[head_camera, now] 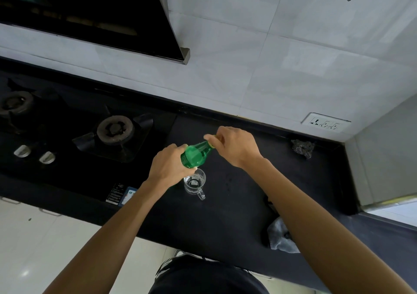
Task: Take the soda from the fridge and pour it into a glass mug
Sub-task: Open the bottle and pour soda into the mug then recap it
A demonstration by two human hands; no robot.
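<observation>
At frame centre, the left hand [168, 165] is gripping the green soda bottle [195, 155], tilted above the glass mug [195, 182] on the black counter [237, 192]. The right hand [234, 146] is pinching its cap end. The hob sticker [117, 193] is printed too small to read.

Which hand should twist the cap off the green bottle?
Probably the right hand: its fingers curl round the cap, while the left hand grips the green bottle above the glass mug.
</observation>
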